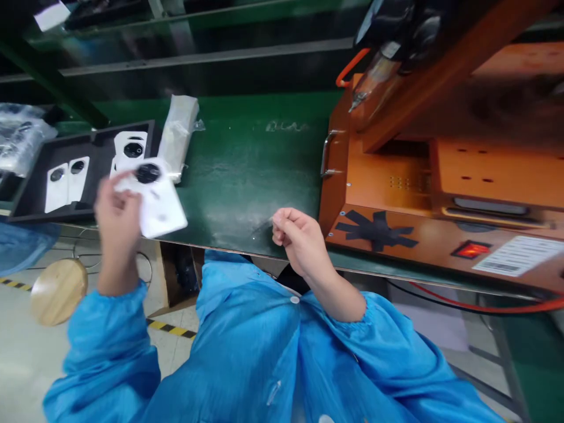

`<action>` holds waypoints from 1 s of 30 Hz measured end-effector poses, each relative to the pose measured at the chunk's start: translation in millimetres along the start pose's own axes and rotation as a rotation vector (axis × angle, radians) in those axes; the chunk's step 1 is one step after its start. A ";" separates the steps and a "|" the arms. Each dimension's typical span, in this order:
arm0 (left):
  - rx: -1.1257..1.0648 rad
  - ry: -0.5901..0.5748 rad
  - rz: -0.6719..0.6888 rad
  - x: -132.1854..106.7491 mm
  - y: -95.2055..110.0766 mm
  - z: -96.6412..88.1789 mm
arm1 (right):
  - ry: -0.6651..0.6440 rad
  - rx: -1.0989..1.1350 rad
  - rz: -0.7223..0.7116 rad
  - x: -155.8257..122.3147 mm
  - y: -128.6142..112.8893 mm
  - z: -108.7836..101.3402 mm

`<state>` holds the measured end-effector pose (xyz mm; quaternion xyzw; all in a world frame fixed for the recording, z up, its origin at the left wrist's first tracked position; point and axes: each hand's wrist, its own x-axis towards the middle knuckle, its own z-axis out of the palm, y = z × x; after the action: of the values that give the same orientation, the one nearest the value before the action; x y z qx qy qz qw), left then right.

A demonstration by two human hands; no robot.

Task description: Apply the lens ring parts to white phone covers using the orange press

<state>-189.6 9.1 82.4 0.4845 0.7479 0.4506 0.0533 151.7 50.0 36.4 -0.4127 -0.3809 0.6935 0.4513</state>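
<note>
My left hand (118, 208), a little blurred, grips a white phone back cover (164, 205) with a round black camera ring near its top. The cover is tilted and held above the table's front edge, beside a dark tray (99, 153). More white phone back covers (78, 179) lie in that tray, some partly hidden behind the held one. Over the front of the green table (247, 153), my right hand (297, 235) is closed in a pinch. From its fingertips a thin clear strip (263, 227) sticks out, too faint to make out fully.
An orange machine (379, 194) with a lit red switch (471, 249) fills the right side. A wrapped white bundle (177, 135) lies beside the tray. Clear plastic bags (22, 138) are at far left. A round wooden stool (59, 291) stands below the table.
</note>
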 end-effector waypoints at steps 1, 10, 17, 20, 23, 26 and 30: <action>-0.027 -0.097 -0.021 -27.7 9.8 18.5 | 0.009 -0.009 -0.011 -1.4 -1.5 -1.7; 0.194 -0.386 0.318 -142.2 50.2 99.9 | 0.012 -0.420 -0.088 6.9 -4.1 -9.2; 0.228 -0.268 0.531 -147.5 20.5 84.5 | -0.059 -0.661 -0.106 36.7 16.6 10.0; 0.225 -0.241 0.528 -159.2 1.9 88.6 | -0.051 -0.770 -0.125 41.2 21.7 20.8; 0.258 -0.210 0.502 -171.7 -11.9 99.1 | -0.074 -0.867 -0.130 41.0 23.1 27.2; 0.286 -0.170 0.514 -177.5 -20.7 109.2 | -0.099 -0.967 -0.114 39.4 22.1 28.5; 0.255 -0.068 0.605 -175.0 -25.6 115.5 | -0.103 -1.051 -0.102 37.5 19.2 28.9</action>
<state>-55.4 -57.4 -66.6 0.7021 0.6184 0.3324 -0.1191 109.8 75.0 21.2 -0.5297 -0.7184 0.4055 0.1973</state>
